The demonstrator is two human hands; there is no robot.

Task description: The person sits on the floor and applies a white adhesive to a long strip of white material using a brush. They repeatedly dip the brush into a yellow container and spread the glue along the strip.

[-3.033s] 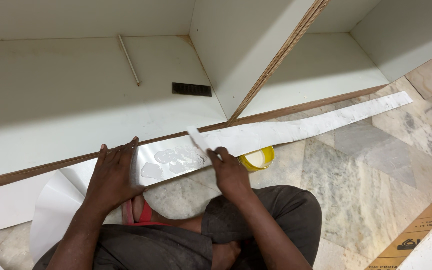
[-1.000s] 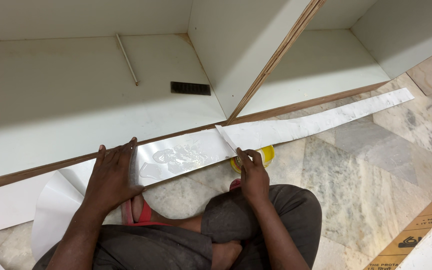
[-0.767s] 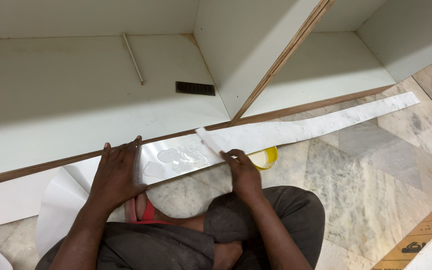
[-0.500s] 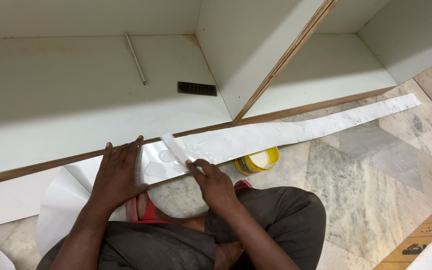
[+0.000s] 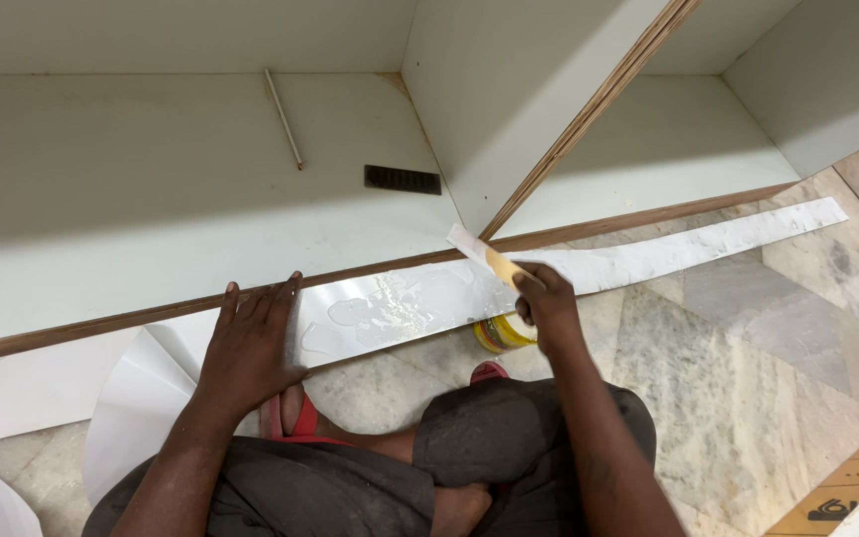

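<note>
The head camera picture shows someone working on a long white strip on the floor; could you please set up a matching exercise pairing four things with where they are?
Things:
1. left hand
2. right hand
3. yellow tin
4. thin rod

Places:
A. lying on the cabinet's white shelf
B. on the marble floor, partly behind the right hand
C. pressed flat on the white strip, near its wet, glossy patch
D. gripping a flat spreader over the strip

Pairs: 1-C, 2-D, 3-B, 4-A
</note>
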